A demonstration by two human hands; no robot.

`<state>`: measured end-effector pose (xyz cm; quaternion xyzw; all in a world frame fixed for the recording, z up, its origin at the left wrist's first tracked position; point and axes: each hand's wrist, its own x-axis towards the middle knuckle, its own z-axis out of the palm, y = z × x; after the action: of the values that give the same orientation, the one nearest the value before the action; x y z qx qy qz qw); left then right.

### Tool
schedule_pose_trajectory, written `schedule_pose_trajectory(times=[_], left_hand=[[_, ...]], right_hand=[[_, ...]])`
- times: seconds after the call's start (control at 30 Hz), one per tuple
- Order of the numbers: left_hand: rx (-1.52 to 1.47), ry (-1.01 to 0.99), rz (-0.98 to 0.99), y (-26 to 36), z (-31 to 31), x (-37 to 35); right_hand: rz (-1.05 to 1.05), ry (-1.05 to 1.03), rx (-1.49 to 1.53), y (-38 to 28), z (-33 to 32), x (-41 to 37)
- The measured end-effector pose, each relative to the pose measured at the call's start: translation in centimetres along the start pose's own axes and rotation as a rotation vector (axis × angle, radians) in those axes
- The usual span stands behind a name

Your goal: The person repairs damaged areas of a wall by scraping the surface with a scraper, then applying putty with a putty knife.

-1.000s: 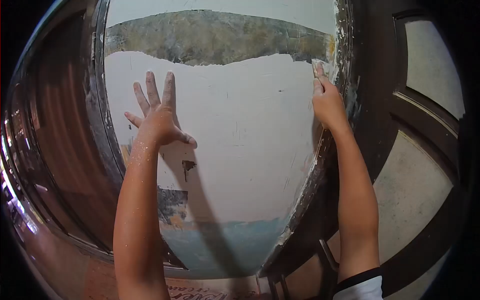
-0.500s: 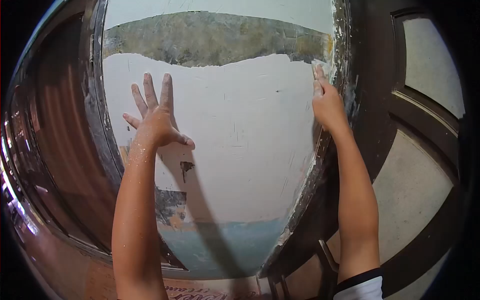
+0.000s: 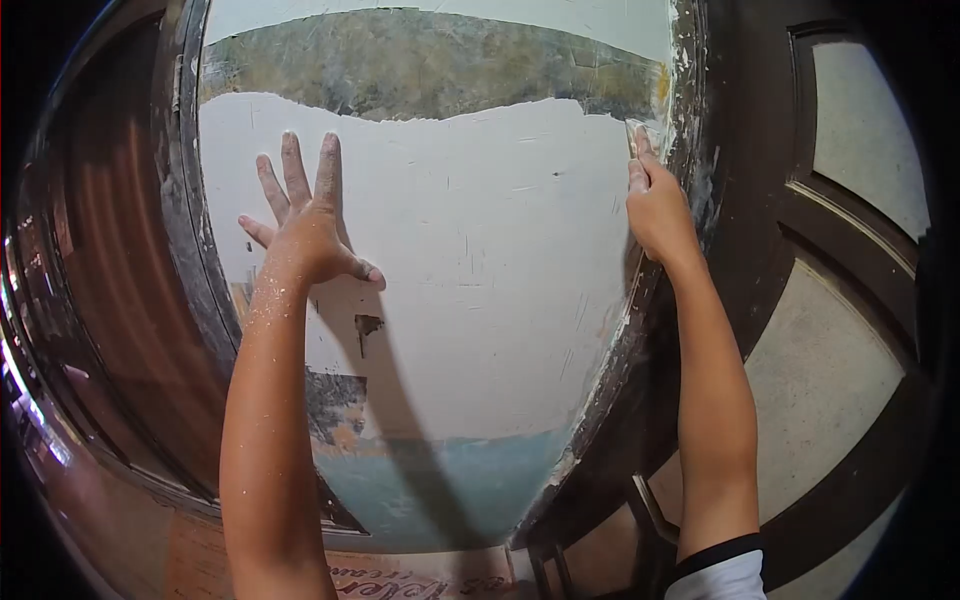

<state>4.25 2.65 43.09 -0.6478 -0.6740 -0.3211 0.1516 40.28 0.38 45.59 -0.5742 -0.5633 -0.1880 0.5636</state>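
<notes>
My left hand (image 3: 307,232) is open, its fingers spread against the white layer (image 3: 470,210) on the wall panel, with pale dust on the fingers and forearm. At the panel's upper right edge, my right hand (image 3: 657,205) is closed on a thin, flat scraper (image 3: 632,137), mostly hidden by the fingers. The scraper lies where the white layer meets a bare grey-brown band (image 3: 440,65). That band runs across the panel with a ragged lower edge. Whitish residue coats the right fingertips.
A chipped dark frame post (image 3: 683,90) borders the panel on the right, beside a dark door with pale panels (image 3: 830,370). Dark wood (image 3: 120,260) stands on the left. Below are a bare patch (image 3: 338,400), a blue-green strip (image 3: 450,490) and printed cardboard (image 3: 420,575).
The view has shifted slightly, so the panel and my left hand appear a little higher and further left. My left hand stays spread on the panel; my right hand keeps its hold at the edge.
</notes>
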Motion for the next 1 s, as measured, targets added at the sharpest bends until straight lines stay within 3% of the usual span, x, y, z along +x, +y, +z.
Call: schedule_pose_trajectory(times=[0.1, 0.2, 0.27, 0.33, 0.4, 0.47, 0.53, 0.67, 0.73, 0.8, 0.93, 1.0], left_hand=[[0.005, -0.017, -0.009, 0.2, -0.3, 0.0], [0.015, -0.013, 0.007, 0.0, -0.1, 0.1], [0.008, -0.013, 0.008, 0.0, -0.4, 0.0], [0.007, -0.048, -0.008, 0.3, -0.7, -0.1], [0.002, -0.029, 0.009, 0.1, -0.4, -0.1], [0.0, -0.026, 0.014, 0.2, -0.5, -0.2], [0.007, -0.032, 0.0, 0.3, -0.7, -0.1], [0.006, -0.029, 0.008, 0.0, -0.2, -0.2], [-0.002, -0.022, 0.012, 0.0, -0.2, 0.0], [0.016, -0.022, -0.003, -0.2, 0.1, 0.3], [-0.001, 0.029, 0.075, -0.9, 1.0, 0.7], [0.004, 0.025, 0.067, -0.8, 1.0, 0.8]], right_hand=[[0.137, -0.115, 0.036, -0.9, -0.6, -0.2], [0.027, 0.011, 0.003, 0.5, 0.7, -0.4], [0.077, -0.034, -0.043, 0.5, 0.6, 0.1], [-0.006, -0.024, 0.051, 1.0, 0.8, 1.0], [0.011, -0.007, 0.07, 0.6, 0.5, 0.5], [0.125, -0.12, -0.04, -0.8, -0.5, -0.5], [0.072, -0.081, -0.014, -0.3, -0.2, 0.1], [0.155, -0.102, 0.032, -1.0, -0.3, -0.3], [0.003, -0.049, 0.018, 1.2, 0.9, -0.1], [-0.005, -0.058, 0.089, 1.6, 1.2, 0.8], [0.147, -0.138, 0.123, -0.1, 0.3, 1.0], [-0.018, -0.01, 0.125, 0.6, 1.4, -0.1]])
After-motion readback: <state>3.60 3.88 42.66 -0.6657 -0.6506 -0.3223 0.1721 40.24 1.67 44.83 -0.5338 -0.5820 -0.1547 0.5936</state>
